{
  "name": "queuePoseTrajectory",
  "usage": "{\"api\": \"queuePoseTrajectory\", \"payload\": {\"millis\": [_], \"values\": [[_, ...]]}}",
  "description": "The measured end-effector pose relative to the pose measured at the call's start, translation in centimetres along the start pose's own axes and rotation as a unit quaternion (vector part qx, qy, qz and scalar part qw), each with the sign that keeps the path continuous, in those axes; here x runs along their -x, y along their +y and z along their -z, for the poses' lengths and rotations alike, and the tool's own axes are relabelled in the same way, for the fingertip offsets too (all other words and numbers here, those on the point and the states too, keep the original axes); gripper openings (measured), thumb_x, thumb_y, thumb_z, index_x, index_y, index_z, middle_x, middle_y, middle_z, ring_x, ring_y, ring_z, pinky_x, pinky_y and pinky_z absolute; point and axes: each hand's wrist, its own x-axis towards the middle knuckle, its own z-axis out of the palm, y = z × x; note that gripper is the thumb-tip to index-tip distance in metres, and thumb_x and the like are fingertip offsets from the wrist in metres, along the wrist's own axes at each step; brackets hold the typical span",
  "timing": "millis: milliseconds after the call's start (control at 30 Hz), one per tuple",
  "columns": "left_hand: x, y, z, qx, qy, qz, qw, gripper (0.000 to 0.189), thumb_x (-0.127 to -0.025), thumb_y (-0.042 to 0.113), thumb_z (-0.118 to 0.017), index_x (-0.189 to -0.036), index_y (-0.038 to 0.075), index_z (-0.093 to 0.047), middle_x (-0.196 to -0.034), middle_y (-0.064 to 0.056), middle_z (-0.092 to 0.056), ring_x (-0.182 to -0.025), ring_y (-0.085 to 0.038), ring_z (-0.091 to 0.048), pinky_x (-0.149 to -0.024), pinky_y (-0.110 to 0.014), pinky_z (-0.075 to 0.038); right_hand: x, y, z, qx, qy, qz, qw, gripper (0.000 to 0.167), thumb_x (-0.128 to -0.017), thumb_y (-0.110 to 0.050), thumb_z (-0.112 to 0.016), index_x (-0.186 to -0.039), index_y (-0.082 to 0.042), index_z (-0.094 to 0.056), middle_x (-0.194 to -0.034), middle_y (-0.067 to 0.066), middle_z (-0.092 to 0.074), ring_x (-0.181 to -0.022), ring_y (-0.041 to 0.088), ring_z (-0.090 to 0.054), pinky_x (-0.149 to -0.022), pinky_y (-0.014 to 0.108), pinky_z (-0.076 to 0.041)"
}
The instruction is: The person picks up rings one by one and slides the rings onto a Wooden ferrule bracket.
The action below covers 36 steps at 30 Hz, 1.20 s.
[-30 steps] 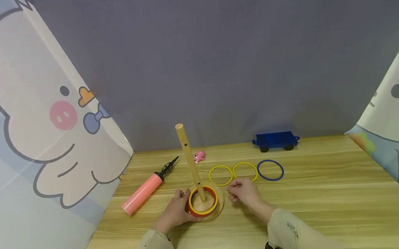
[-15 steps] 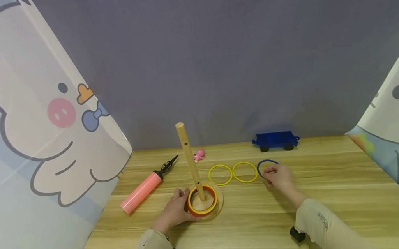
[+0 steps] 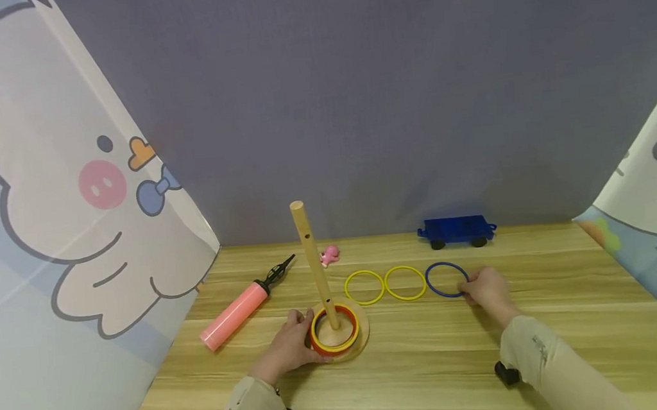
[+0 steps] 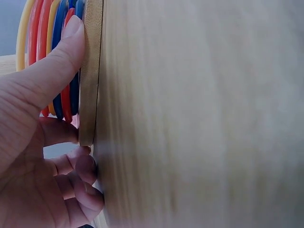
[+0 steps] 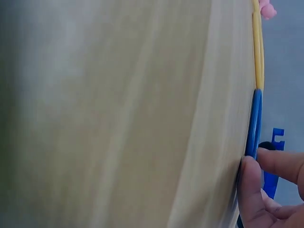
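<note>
A round wooden base (image 3: 364, 336) with an upright wooden peg (image 3: 317, 264) stands in front of the person. Stacked around the foot of the peg are several rings (image 3: 357, 336) in yellow, red and blue. My left hand (image 3: 286, 350) grips this stack from the left side; in the left wrist view its thumb (image 4: 71, 42) lies across the rings beside the base. Farther right, my right hand (image 3: 488, 292) pinches the right edge of a blue ring (image 3: 446, 263) between thumb and index finger. That ring (image 5: 255, 123) lies flat on the table in the right wrist view.
Two yellow rings (image 3: 363, 271) (image 3: 404, 266) lie in a row left of the blue ring. A pink hand pump (image 3: 235, 315) with a black nozzle lies at the left. Toward the back are a small pink toy (image 3: 329, 254) and a blue toy wagon (image 3: 456, 229). A grey curtain (image 3: 355, 100) hangs behind.
My right hand has moved right, from beside the base, past the left side of the blue ring, to its right edge, which it now pinches. The left hand stays at the stack.
</note>
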Motion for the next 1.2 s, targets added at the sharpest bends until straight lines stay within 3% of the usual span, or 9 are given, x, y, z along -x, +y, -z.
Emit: {"api": "queuePoseTrajectory", "payload": {"millis": [100,400,533,700,867,1200], "values": [[0.0,0.0,0.0,0.000,-0.001,0.003,1.0000,0.110,-0.065,0.045,-0.089,-0.146,-0.008,-0.037,-0.102,-0.007,-0.037,-0.085,-0.019,-0.042,-0.076,-0.035,-0.040,0.0,0.1,0.4,0.035,-0.014,0.008,0.9992,0.030,-0.087,-0.014,-0.068,-0.061,0.000,-0.066,-0.051,0.001,-0.059,-0.047,0.014,-0.057,-0.057,0.029,-0.040],[-0.2,-0.1,-0.1,0.001,0.000,0.007,1.0000,0.110,-0.065,0.045,-0.089,-0.146,-0.007,-0.036,-0.103,-0.007,-0.037,-0.087,-0.020,-0.043,-0.079,-0.037,-0.041,0.2,0.4,1.0,0.073,-0.028,-0.013,0.9968,0.017,-0.077,-0.004,-0.062,-0.060,-0.001,-0.065,-0.048,0.001,-0.059,-0.044,0.015,-0.057,-0.051,0.027,-0.040],[0.0,0.0,0.0,0.003,-0.001,0.007,1.0000,0.110,-0.065,0.046,-0.089,-0.146,-0.007,-0.037,-0.104,-0.007,-0.038,-0.087,-0.020,-0.044,-0.079,-0.037,-0.041,0.7,0.5,1.2,0.061,-0.036,-0.019,0.9973,0.016,-0.074,-0.007,-0.064,-0.059,-0.003,-0.062,-0.048,0.002,-0.058,-0.044,0.015,-0.058,-0.051,0.026,-0.042],[0.0,0.0,-0.1,-0.001,0.001,0.002,1.0000,0.110,-0.064,0.046,-0.089,-0.146,-0.008,-0.038,-0.104,-0.008,-0.038,-0.086,-0.019,-0.044,-0.077,-0.036,-0.042,1.6,0.8,1.2,-0.053,-0.060,-0.054,0.9953,0.010,-0.077,-0.001,-0.063,-0.078,0.008,-0.065,-0.058,0.006,-0.060,-0.048,0.013,-0.059,-0.050,0.026,-0.050],[-0.1,-0.1,-0.2,-0.003,0.002,0.002,1.0000,0.110,-0.064,0.045,-0.090,-0.145,-0.008,-0.038,-0.104,-0.008,-0.038,-0.087,-0.020,-0.044,-0.078,-0.037,-0.042,2.3,0.5,0.8,-0.182,-0.099,-0.077,0.9752,0.028,-0.085,0.008,-0.059,-0.107,0.025,-0.054,-0.066,0.011,-0.060,-0.052,0.012,-0.060,-0.054,0.026,-0.053],[-0.1,-0.1,-0.2,-0.008,0.005,0.000,1.0000,0.111,-0.064,0.046,-0.090,-0.145,-0.009,-0.038,-0.103,-0.007,-0.038,-0.087,-0.020,-0.044,-0.077,-0.036,-0.041,4.7,-0.5,-0.4,-0.241,-0.149,-0.047,0.9578,0.024,-0.089,0.006,-0.060,-0.105,0.024,-0.056,-0.075,0.010,-0.065,-0.062,0.014,-0.062,-0.060,0.028,-0.055]]}}
